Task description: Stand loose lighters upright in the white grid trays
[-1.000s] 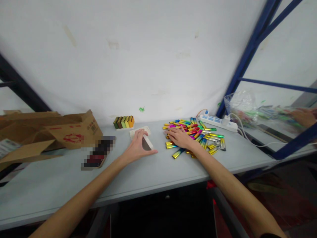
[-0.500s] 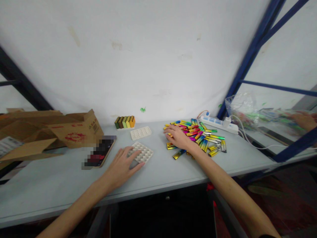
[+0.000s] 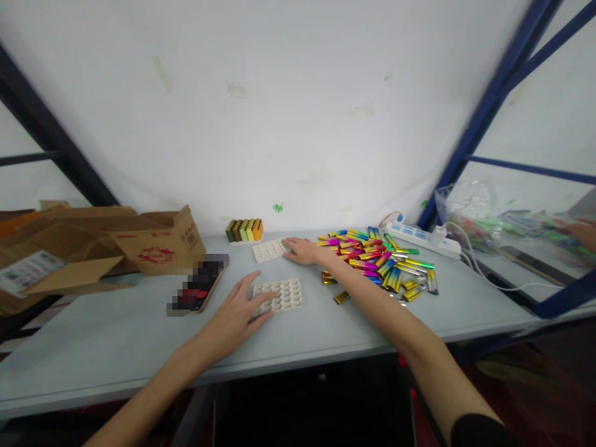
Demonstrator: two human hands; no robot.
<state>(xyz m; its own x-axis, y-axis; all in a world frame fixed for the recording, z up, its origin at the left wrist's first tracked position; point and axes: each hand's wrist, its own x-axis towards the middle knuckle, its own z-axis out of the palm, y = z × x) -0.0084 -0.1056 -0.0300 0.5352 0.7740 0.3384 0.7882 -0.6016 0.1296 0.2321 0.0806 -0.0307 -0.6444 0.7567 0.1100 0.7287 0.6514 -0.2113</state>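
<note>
At the far left of your worktop [image 3: 321, 332], an open cardboard box [image 3: 161, 248] with red printing lies with its flaps spread. Just to the right of it is a phone [image 3: 202, 282], lying flat and partly hidden by blurred squares.

Your left hand [image 3: 235, 313] is open, palm down, thumb and fingers spread apart. Its fingers reach over the left part of the front tray [image 3: 292, 295], a white one with rows of hollows, lying flat near the middle of the worktop. Farther back, by the wall [image 3: 321, 124], a block of small upright pieces [image 3: 244, 231] stands in rows of green, brown and yellow on a white base.

To the right of that block and behind the front tray lies the back tray [image 3: 266, 251], also white and hollowed. Your right hand [image 3: 302, 251] has its fingers at the right end of it; you cannot tell whether they grip it or only rest there. Your right forearm crosses in front of a loose pile of shiny coloured pieces [image 3: 372, 254].

Behind the pile's right side are a white power strip [image 3: 421, 240] and its cable [image 3: 503, 284]. Beyond the blue frame [image 3: 479, 130] you have a clear plastic bag [image 3: 465, 202] and, at the right edge, another person's hand [image 3: 584, 234], blurred.
</note>
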